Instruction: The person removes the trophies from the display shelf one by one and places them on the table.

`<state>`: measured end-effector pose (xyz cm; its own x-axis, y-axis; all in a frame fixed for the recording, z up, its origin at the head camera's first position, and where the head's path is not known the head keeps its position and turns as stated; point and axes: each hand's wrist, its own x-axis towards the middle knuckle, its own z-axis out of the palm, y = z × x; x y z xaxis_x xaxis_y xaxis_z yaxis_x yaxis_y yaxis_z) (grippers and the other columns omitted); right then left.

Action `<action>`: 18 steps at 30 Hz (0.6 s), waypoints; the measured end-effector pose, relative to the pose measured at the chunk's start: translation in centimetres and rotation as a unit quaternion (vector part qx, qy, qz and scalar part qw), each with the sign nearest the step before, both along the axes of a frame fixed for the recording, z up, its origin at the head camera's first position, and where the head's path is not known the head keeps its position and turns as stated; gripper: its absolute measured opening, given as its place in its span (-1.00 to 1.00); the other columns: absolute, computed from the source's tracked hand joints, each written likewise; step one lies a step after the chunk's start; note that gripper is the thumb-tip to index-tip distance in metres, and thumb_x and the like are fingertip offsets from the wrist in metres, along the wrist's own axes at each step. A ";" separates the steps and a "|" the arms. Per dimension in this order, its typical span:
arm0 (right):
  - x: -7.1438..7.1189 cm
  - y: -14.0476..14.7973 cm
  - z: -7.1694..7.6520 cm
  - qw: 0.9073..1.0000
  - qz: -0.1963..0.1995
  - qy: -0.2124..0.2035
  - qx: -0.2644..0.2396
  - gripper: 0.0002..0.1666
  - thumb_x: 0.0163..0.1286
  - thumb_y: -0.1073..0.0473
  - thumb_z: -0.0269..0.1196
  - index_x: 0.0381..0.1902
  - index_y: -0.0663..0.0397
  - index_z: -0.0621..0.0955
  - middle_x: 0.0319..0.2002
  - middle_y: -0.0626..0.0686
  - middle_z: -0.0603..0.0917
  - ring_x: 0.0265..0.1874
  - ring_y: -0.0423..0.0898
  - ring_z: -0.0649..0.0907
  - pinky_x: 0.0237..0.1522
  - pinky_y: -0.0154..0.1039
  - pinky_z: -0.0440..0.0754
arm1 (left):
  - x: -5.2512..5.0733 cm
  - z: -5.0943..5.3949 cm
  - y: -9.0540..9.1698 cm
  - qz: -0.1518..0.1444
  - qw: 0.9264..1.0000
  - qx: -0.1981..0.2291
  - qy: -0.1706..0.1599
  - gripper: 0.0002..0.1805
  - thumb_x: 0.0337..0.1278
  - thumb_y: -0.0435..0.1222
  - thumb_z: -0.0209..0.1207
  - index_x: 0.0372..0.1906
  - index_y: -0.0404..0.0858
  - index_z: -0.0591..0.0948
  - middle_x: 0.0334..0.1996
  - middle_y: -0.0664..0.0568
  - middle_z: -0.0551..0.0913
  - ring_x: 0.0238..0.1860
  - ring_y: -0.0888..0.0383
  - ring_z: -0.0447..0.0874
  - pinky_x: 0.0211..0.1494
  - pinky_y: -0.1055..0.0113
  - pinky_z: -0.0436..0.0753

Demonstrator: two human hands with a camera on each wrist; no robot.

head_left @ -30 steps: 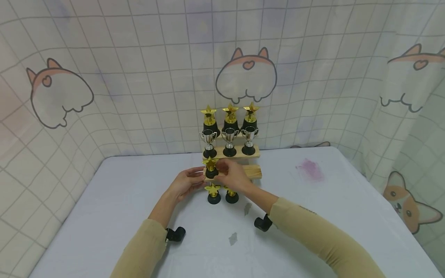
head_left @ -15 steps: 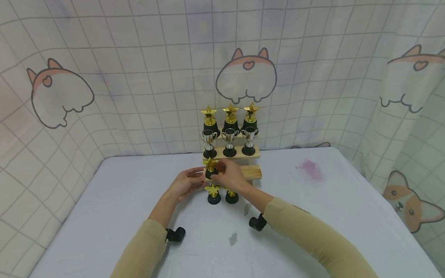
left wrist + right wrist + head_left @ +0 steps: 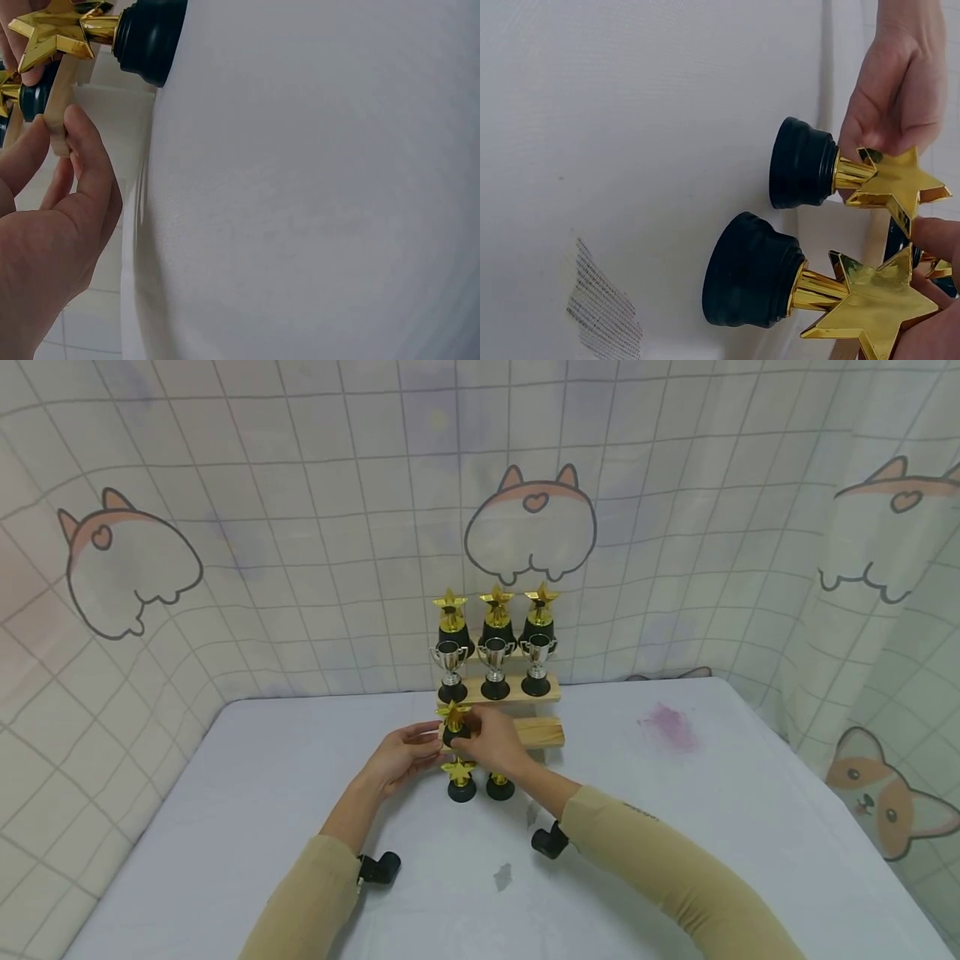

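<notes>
On the lowest wooden shelf [image 3: 544, 732], a gold star trophy [image 3: 453, 718] stands upright at the left end. My right hand [image 3: 497, 745] grips its black base from the right. My left hand [image 3: 397, 762] pinches the shelf's left end; in the left wrist view, thumb and fingers of that hand [image 3: 60, 225] lie on both faces of the wooden board [image 3: 57, 127]. Two more star trophies [image 3: 461, 788] [image 3: 500, 787] stand on the table before the shelf. The right wrist view shows their black bases [image 3: 799, 165] [image 3: 750, 274], with my right hand [image 3: 939, 334] partly hidden behind a star.
Three silver cups [image 3: 495, 660] stand on the middle shelf [image 3: 512, 690], and three larger gold star trophies [image 3: 497, 618] on the top one. A grid-patterned curtain [image 3: 322, 527] hangs behind the white-covered table [image 3: 645, 877].
My right hand and forearm have shifted slightly left, and the trophy in its grip sits a touch lower and further left. My left hand has stayed on the shelf end.
</notes>
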<state>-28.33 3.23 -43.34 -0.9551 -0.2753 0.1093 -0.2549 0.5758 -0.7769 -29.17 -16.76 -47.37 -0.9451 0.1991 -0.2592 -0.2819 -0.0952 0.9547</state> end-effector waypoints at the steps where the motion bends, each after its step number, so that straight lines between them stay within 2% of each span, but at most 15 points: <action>1: 0.0 0.0 0.0 1.000 0.001 0.001 0.001 -0.61 0.36 0.18 0.45 0.06 0.23 0.64 -0.12 0.08 0.70 -0.25 -0.05 0.56 -0.24 -0.24 0.61 | 0.0 0.0 0.0 0.000 1.000 0.000 0.001 -0.45 0.44 -0.51 0.15 0.46 -0.38 0.38 0.28 -0.30 0.46 0.03 0.02 0.69 0.18 0.19 0.70; 10: 0.1 0.4 0.1 1.000 0.000 -0.015 0.007 -0.56 0.36 0.18 0.44 0.12 0.24 0.61 0.01 0.14 0.70 -0.04 0.01 0.66 0.06 -0.11 0.70 | -0.1 -0.5 0.0 0.000 1.000 0.004 0.004 -0.45 0.44 -0.51 0.15 0.46 -0.39 0.38 0.26 -0.30 0.46 0.02 0.03 0.68 0.17 0.20 0.70; 18: 0.1 1.1 0.6 0.999 -0.011 -0.017 0.027 -0.56 0.34 0.18 0.46 0.09 0.26 0.62 -0.04 0.14 0.69 -0.09 0.02 0.64 0.00 -0.10 0.71 | -0.3 -0.3 0.0 0.000 1.000 0.007 0.003 -0.45 0.43 -0.50 0.17 0.46 -0.38 0.38 0.26 -0.28 0.47 0.05 0.01 0.66 0.17 0.21 0.70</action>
